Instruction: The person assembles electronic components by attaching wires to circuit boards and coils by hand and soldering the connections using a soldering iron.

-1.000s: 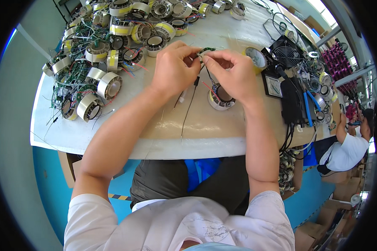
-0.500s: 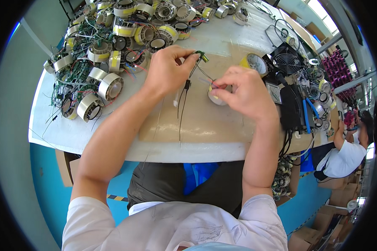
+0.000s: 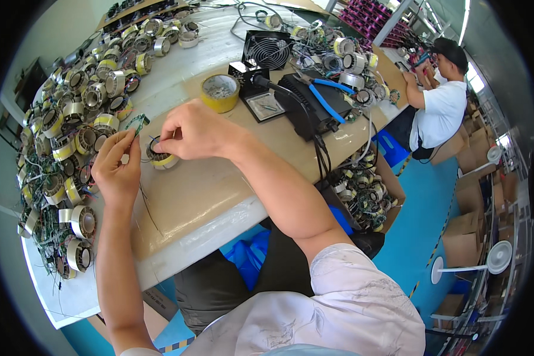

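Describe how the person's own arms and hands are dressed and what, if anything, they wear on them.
Both forearms are bare up to short sleeves of a white, faintly patterned shirt. The left hand and right hand are ungloved; no rings, watch or wristband show. Nothing is strapped or taped to either arm.

- Bright, even daylight floods my bench (image 3: pixel 231 178); shadows stay soft.
- Glare whitens the far upper right.
- Fisheye bends edges; black corners frame everything.

Pale desk (image 3: pixel 219 196) over a blue floor (image 3: pixel 421 219); cardboard boxes (image 3: pixel 463 237) and a white pedestal fan (image 3: pixel 495 258) at right, in daylight.
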A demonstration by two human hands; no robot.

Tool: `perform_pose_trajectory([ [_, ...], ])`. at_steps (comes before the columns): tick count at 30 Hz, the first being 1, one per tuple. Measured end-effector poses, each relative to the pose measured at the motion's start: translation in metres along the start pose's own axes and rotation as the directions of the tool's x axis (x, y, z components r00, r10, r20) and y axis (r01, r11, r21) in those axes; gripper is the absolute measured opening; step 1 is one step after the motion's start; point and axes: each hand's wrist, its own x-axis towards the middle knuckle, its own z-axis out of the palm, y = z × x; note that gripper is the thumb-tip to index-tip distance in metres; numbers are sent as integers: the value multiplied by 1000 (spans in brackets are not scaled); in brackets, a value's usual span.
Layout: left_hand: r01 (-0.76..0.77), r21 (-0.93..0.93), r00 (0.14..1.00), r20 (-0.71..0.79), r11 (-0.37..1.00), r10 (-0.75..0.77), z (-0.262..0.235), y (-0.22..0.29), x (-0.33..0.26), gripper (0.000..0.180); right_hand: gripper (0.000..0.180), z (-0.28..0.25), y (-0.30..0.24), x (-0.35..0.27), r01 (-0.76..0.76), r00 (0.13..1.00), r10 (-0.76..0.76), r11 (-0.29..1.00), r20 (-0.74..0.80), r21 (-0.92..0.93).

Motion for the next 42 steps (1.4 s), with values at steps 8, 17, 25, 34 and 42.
perform_pose_trajectory([
  [8,29,15,999,23,999,-29,-5,-4,-4,17,20,15,5,5,-139,984,112,969,139,205],
  [17,150,-105,988,43,983,-147,-5,-10,-5,31,15,26,-13,7,-198,963,260,862,-70,467],
  [25,439,-427,898,196,790,-393,-5,4,-4,24,16,41,-14,5,-75,967,145,948,-210,309],
  [34,425,-445,905,207,788,-372,-7,10,-2,22,16,41,-7,5,-22,969,104,939,-225,343],
  [42,373,-366,924,233,852,-304,-9,11,-1,25,16,38,-7,5,-24,972,93,954,-218,298],
])
